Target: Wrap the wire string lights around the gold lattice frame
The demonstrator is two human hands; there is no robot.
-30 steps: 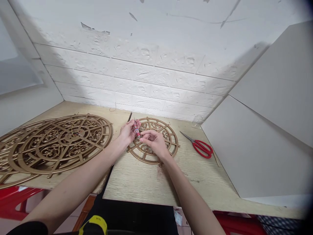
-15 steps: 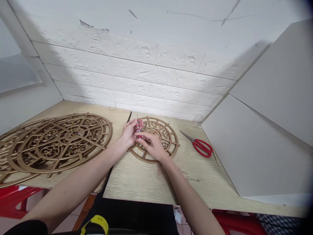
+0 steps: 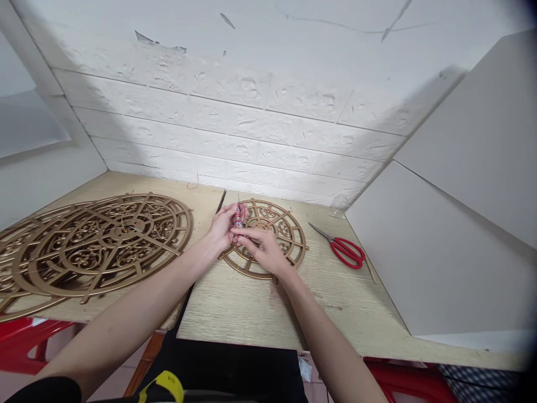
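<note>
Above the small gold openwork disc, both hands meet around a slim red, white and blue patterned cylinder. A thin dark spike sticks up from its top, and a thin red strand curves beside it; I cannot tell exactly what it is. My left hand is closed round its upper and left side. With fingers and thumb pinched, my right hand grips its lower end. The fingers hide part of the cylinder. Under the hands, the disc lies flat, with scrollwork between its spokes.
Red-handled scissors lie to the right, by a thin stick. Larger gold openwork discs are stacked on the left. A clear cup stands near the white brick wall. Grey panels edge the table.
The patterned cylinder has turned slightly more upright, its spike shifting a little right. The right fingers have closed in around its lower end. Both hands stay in nearly the same place.
</note>
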